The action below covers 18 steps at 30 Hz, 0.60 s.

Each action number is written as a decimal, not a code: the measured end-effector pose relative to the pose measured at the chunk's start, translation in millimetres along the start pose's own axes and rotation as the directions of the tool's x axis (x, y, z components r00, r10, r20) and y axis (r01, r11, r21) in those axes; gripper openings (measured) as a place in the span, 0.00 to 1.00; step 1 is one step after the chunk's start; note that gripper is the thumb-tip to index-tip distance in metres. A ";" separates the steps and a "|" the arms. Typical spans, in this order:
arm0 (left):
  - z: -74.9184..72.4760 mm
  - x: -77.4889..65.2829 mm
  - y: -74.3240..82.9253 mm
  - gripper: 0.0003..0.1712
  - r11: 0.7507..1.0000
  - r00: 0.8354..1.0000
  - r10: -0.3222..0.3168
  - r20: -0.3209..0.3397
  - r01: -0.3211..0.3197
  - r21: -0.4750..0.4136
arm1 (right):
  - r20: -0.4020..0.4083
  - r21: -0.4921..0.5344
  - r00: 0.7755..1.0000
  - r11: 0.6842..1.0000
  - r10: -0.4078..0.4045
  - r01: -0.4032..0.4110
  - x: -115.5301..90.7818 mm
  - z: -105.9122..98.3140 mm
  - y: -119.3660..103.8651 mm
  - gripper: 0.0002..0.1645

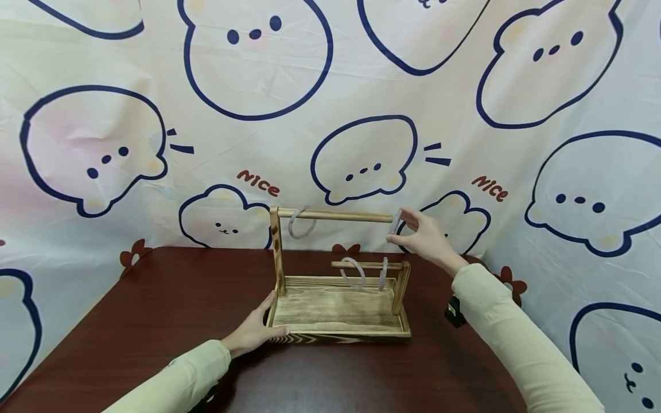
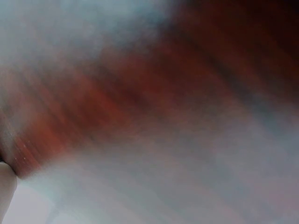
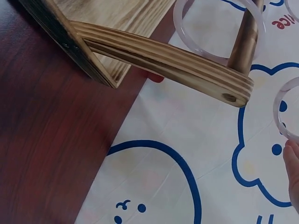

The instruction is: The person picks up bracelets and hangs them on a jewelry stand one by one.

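A wooden bangle stand (image 1: 335, 312) with a tray base carries an upper bar (image 1: 341, 215) and a shorter lower bar (image 1: 372, 265). With thumb on the front rim, my left hand (image 1: 252, 331) grips the tray's left front corner. My right hand (image 1: 427, 236) pinches a pale translucent bangle (image 1: 396, 221) at the free right end of the upper bar. Another bangle (image 1: 291, 225) hangs near that bar's left post. Two more hang on the lower bar, a tilted bangle (image 1: 363, 279) and an edge-on bangle (image 1: 383, 274). The right wrist view shows the pinched bangle (image 3: 278, 112) beside the fingertips.
The stand rests on a dark red-brown table (image 1: 170, 310). Behind it hangs a pale cloth (image 1: 289, 149) with blue bear outlines. A small black object (image 1: 455, 312) shows by the right sleeve. The left wrist view is mostly blurred.
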<state>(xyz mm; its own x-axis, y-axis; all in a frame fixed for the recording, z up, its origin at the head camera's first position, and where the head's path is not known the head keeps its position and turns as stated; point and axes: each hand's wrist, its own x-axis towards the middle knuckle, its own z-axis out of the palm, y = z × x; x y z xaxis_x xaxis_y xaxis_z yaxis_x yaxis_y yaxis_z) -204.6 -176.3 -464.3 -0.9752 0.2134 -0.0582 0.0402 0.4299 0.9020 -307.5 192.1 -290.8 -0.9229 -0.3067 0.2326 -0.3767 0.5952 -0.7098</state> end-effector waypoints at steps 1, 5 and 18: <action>0.1 0.3 -0.4 0.58 1.000 1.000 0.000 0.000 0.000 0.002 | -0.003 -0.003 1.000 1.000 -0.001 0.001 1.5 0.3 -0.8 0.54; 0.2 0.6 -1.4 0.58 1.000 1.000 -0.005 0.002 0.005 0.002 | -0.013 -0.017 1.000 1.000 -0.013 0.013 7.0 1.2 -5.6 0.53; 0.0 0.0 -0.9 0.57 1.000 1.000 -0.002 -0.006 0.003 0.012 | -0.008 -0.036 0.997 0.997 -0.074 0.073 18.7 3.8 -19.4 0.53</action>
<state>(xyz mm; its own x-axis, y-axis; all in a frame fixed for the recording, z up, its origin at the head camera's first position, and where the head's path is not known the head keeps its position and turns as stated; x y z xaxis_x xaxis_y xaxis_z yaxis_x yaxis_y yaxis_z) -204.7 -176.7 -465.1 -0.9767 0.2069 -0.0578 0.0403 0.4408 0.8967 -317.2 172.0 -275.1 -0.8933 -0.3439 0.2895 -0.4460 0.5977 -0.6662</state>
